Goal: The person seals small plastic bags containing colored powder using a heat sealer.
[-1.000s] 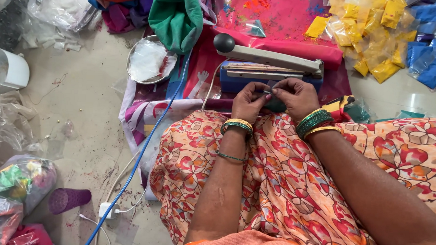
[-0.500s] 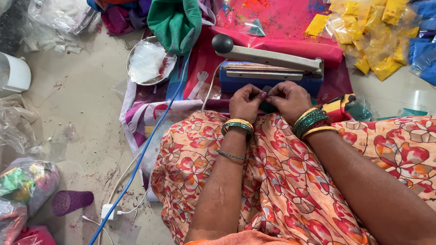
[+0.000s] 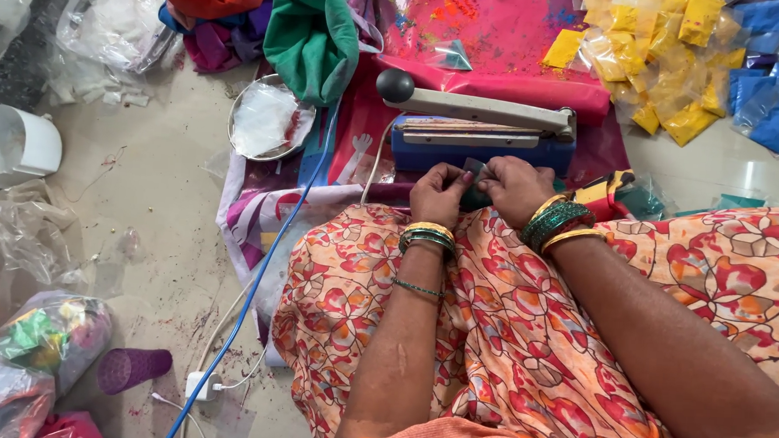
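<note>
Green cloth (image 3: 313, 33); steel plate (image 3: 236, 116); purple cup (image 3: 132, 368); yellow packets (image 3: 654, 64); blue packets (image 3: 776, 83).

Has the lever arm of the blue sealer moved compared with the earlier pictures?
No. The lever arm stays raised at the same angle above the blue sealer base, with its black knob at the left end as before.

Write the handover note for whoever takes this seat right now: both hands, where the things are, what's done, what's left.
Left hand and right hand: together pinching a small clear packet of dark green powder, just in front of the blue heat sealer.
Sealer arm with the black knob is up; nothing lies under it.
Done: filled yellow packets and blue packets are heaped at upper right.
Left: this packet is not yet on the sealing bar.
Steel plate holding clear plastic sits left of the sealer; the blue cable runs down across the floor.
</note>
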